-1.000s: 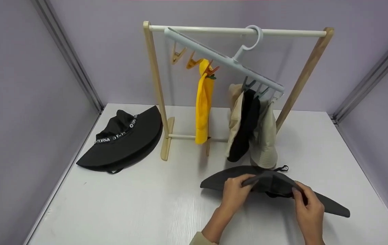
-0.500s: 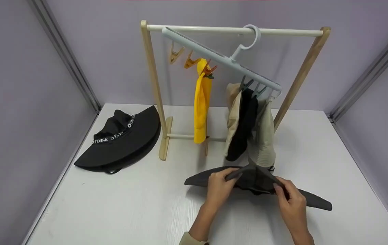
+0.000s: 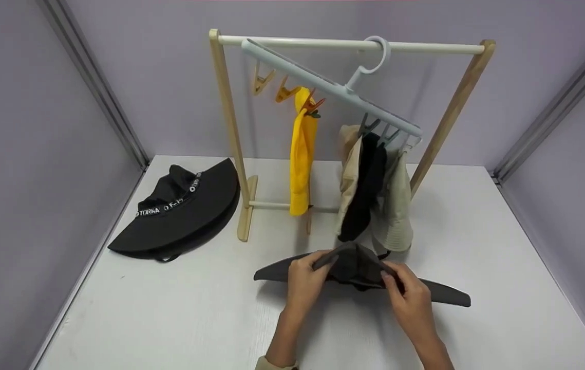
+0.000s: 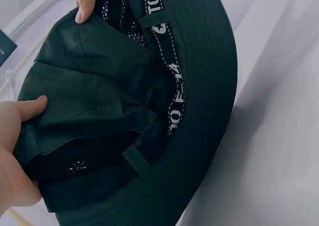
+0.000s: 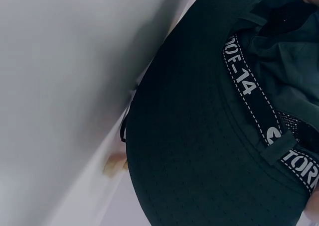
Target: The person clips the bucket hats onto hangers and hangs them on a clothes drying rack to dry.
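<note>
Both hands hold a dark grey bucket hat (image 3: 356, 264) by its crown, brim spread wide to either side, close over the table. My left hand (image 3: 306, 281) pinches the crown's left side between thumb and fingers; my right hand (image 3: 409, 295) pinches its right side. In the left wrist view the hat (image 4: 99, 91) shows mesh vents and a lettered band (image 4: 169, 71) where crown meets brim. The right wrist view is mostly filled by the brim (image 5: 199, 126), with the fingers only at the right edge.
Behind the hat, a wooden rack (image 3: 228, 113) carries a tilted clip hanger (image 3: 323, 85). From its clips hang a yellow hat (image 3: 302, 159), a beige hat (image 3: 350, 180), a black hat (image 3: 366, 190) and a pale hat (image 3: 396, 205). Another black bucket hat (image 3: 184, 221) lies folded at the left.
Both hands have carried the hat leftward across the front of the rack, their pinch on the crown unchanged. The whole head view has shifted slightly.
</note>
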The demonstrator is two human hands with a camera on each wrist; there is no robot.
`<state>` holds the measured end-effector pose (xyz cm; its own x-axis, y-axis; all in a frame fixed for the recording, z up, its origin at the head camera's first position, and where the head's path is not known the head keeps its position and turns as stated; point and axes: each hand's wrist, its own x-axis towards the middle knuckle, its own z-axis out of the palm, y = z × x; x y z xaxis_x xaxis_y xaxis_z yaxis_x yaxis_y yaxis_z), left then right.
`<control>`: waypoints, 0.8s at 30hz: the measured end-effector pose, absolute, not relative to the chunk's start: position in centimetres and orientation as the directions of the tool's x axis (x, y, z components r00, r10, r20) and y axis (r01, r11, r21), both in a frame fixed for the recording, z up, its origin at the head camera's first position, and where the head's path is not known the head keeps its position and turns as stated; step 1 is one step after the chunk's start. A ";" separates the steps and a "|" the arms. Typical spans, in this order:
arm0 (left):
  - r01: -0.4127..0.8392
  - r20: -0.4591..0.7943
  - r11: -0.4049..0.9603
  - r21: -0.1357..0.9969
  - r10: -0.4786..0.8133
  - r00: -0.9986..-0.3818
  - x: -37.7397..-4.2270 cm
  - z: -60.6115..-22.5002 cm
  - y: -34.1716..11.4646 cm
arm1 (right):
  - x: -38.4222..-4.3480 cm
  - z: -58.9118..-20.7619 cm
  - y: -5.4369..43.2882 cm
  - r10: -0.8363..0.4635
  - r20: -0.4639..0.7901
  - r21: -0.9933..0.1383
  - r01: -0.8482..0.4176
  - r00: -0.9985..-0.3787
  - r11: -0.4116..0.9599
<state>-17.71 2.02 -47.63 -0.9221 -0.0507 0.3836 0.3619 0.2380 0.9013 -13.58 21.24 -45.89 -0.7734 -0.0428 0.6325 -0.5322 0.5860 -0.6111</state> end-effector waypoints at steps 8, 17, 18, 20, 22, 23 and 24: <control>0.338 0.360 0.318 0.886 -0.012 -0.933 -17.7 -47.3 -0.7 | -14.0 -45.6 19.5 -0.077 0.620 -0.600 -0.535 -0.781 0.595; 0.380 0.308 0.263 0.887 0.276 -0.911 -16.9 -47.4 -2.7 | -14.2 -45.2 17.5 -0.123 0.607 -0.570 -0.538 -0.785 0.621; 0.380 0.306 0.247 0.891 0.288 -0.907 -16.8 -47.6 -3.0 | -14.2 -45.1 17.3 -0.140 0.608 -0.563 -0.548 -0.782 0.619; 0.369 0.302 0.220 0.903 0.287 -0.909 -16.6 -47.8 -3.4 | -14.1 -45.0 17.0 -0.178 0.606 -0.551 -0.571 -0.775 0.609; 0.349 0.294 0.192 0.917 0.266 -0.918 -16.3 -47.9 -3.8 | -14.2 -45.0 16.9 -0.215 0.618 -0.530 -0.603 -0.756 0.596; 0.338 0.288 0.184 0.923 0.254 -0.924 -16.2 -48.0 -4.0 | -14.2 -45.0 16.8 -0.233 0.631 -0.513 -0.624 -0.740 0.590; 0.330 0.284 0.180 0.926 0.241 -0.928 -16.0 -48.2 -4.2 | -14.3 -44.9 16.9 -0.254 0.648 -0.492 -0.649 -0.718 0.581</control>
